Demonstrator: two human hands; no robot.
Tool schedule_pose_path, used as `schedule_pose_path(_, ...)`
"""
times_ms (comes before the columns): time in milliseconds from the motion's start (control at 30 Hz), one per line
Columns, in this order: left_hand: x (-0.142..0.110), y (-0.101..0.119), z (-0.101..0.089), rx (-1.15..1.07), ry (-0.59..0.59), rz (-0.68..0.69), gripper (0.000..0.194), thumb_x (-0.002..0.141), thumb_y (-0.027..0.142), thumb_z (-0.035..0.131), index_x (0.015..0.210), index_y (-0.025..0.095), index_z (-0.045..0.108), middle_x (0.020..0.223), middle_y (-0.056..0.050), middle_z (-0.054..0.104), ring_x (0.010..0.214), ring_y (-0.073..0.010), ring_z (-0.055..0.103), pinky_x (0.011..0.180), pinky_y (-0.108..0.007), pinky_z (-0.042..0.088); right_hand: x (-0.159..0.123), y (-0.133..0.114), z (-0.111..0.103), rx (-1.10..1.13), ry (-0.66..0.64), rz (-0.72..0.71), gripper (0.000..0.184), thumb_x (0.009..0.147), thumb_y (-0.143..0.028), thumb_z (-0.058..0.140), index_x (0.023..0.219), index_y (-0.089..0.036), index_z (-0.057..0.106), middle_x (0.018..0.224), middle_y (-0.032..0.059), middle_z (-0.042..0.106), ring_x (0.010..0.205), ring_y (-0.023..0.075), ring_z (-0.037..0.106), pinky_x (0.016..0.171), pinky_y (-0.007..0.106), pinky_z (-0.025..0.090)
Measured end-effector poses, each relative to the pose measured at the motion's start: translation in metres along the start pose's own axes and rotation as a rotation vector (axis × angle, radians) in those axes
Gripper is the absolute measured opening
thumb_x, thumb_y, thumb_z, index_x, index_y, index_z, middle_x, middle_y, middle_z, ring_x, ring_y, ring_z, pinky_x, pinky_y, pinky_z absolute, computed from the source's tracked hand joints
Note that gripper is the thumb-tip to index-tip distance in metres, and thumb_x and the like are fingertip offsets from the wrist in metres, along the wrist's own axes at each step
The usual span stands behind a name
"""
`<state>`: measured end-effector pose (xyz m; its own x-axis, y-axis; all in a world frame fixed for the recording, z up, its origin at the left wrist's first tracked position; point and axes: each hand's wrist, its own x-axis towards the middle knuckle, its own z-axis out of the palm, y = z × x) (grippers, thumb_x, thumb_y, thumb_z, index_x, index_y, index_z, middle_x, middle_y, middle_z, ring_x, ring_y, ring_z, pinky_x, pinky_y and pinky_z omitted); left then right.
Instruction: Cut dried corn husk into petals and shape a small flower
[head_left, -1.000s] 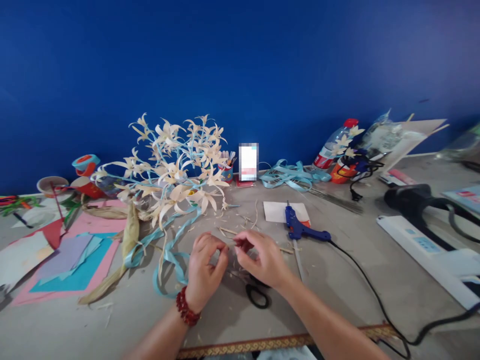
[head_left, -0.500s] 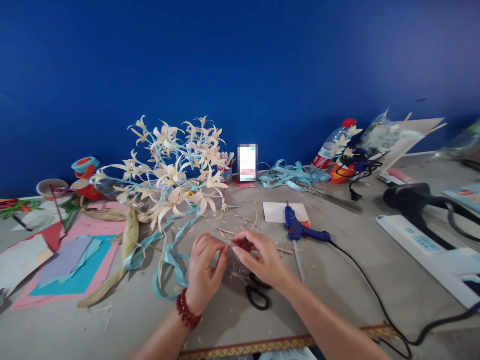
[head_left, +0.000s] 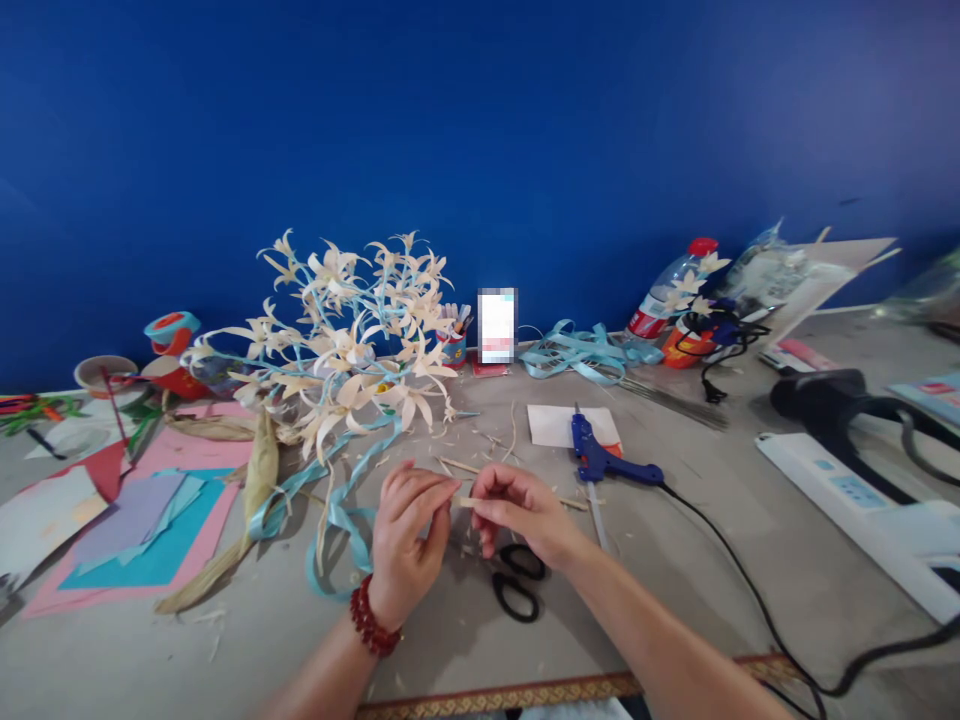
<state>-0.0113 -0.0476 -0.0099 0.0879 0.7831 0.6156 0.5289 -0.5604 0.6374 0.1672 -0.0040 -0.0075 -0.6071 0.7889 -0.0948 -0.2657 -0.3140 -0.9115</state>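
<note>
Pale strip (head_left: 467, 502) is pinched in R hand (head_left: 525, 515), held btwn both hands over gray table (head_left: 697, 560). L hand (head_left: 412, 535) is curled at strip's other end; L grip can't be confirmed. Tabletop is littered w/ thin scraps (head_left: 454, 464); front edge is finished w/ patterned trim (head_left: 495, 697). Scissors (head_left: 513, 574) are partly covered near R hand. Blue glue gun (head_left: 600, 460) is rested on white card (head_left: 549, 424). Table is backed by plain blue wall (head_left: 480, 130); cream flowers (head_left: 345, 345) are massed at left.
</note>
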Motion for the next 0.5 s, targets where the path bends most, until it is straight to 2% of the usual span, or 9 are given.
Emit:
schedule_pose_path(67, 0.0001, 0.0003, 0.0, -0.214, -0.067, -0.15, 0.025, 0.088, 0.013, 0.048, 0.104, 0.021, 0.065, 0.1, -0.007, 0.066, 0.097, -0.0231, 0.058, 0.092, -0.04, 0.042, -0.0008, -0.0012, -0.0008, -0.033, -0.009, 0.007, 0.024, 0.078, -0.035, 0.072, 0.077, -0.017, 0.056, 0.062, -0.0031, 0.06, 0.05, 0.009, 0.056, 0.048, 0.022, 0.053)
schedule_pose_path(133, -0.0002, -0.0003, 0.0009, -0.42, -0.15, -0.325, 0.019, 0.09, 0.019, 0.045, 0.093, 0.018, 0.064, 0.091, -0.006, 0.063, 0.089, -0.0221, 0.057, 0.08, -0.034, 0.044, -0.0011, -0.0022, -0.002, -0.085, -0.025, 0.016, 0.022, 0.079, -0.035, 0.069, 0.076, -0.017, 0.056, 0.059, -0.005, 0.056, 0.047, 0.0084, 0.054, 0.046, 0.021, 0.051)
schedule_pose_path(233, -0.0014, -0.0014, 0.0031, -0.584, -0.22, -0.502, 0.016, 0.089, 0.025, 0.05, 0.079, 0.017, 0.06, 0.076, -0.003, 0.057, 0.074, -0.0178, 0.052, 0.069, -0.028, 0.041, -0.0009, -0.003, -0.0031, -0.17, -0.053, 0.029, 0.022, 0.08, -0.035, 0.067, 0.077, -0.017, 0.056, 0.06, -0.0058, 0.054, 0.045, 0.0073, 0.053, 0.045, 0.019, 0.049)
schedule_pose_path(367, -0.0036, -0.0019, 0.0064, -0.704, -0.212, -0.549, 0.014, 0.085, 0.023, 0.06, 0.073, 0.016, 0.06, 0.071, -0.001, 0.054, 0.071, -0.0152, 0.049, 0.068, -0.026, 0.038, -0.0007, -0.0018, -0.0026, -0.204, -0.068, 0.029, 0.021, 0.079, -0.034, 0.067, 0.076, -0.017, 0.055, 0.066, -0.0049, 0.055, 0.048, 0.0068, 0.053, 0.045, 0.018, 0.048)
schedule_pose_path(500, -0.0068, -0.0018, 0.0094, -0.949, -0.19, -0.631, 0.012, 0.082, 0.022, 0.064, 0.072, 0.016, 0.062, 0.069, -0.001, 0.056, 0.07, -0.015, 0.051, 0.069, -0.027, 0.04, 0.0, 0.0024, -0.0014, -0.086, -0.1, 0.045, 0.02, 0.078, -0.031, 0.067, 0.073, -0.016, 0.056, 0.056, -0.0064, 0.053, 0.043, 0.0064, 0.05, 0.041, 0.016, 0.046)
